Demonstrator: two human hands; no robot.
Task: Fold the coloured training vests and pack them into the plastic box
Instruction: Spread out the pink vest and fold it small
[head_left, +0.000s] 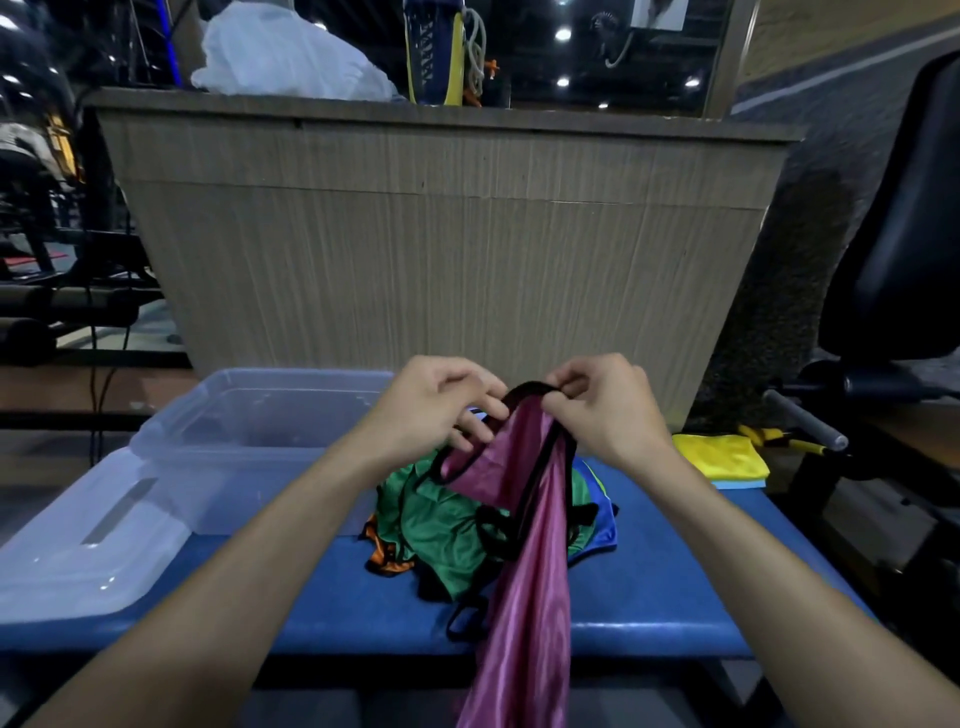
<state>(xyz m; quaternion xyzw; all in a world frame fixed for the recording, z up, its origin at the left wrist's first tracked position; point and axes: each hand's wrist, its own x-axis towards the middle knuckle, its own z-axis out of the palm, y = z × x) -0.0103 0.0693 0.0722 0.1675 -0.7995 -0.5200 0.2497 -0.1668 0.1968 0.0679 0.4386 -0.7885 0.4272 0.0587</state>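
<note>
Vests are the job, and a pink vest (524, 571) of glossy, slippery fabric edged in black binding hangs lifted over the blue bench (332, 597), its lower end trailing past the bench's near edge. The right hand (602, 410) pinches the black shoulder strap at the top; the left hand (441, 405), fingers curled, holds the neighbouring strap loop just beside it. The cloth hangs in a narrow, bunched rope, not yet spread flat, so no fold has been started.

Behind the pink vest on the bench lies a crumpled heap: a green vest (441, 525), an orange vest (382, 551) peeking out on its left, and a blue vest (602, 525) on its right. Black trim loops lie tangled among them, and lifting could snag one and drag the heap off the bench; the slick fabric may also slide out of a light pinch.

Left of the heap sits the clear plastic box (244, 431), apparently holding nothing, its translucent lid (88, 551) lying beside it. Right of the heap rests a folded yellow cloth (719, 454).
</note>
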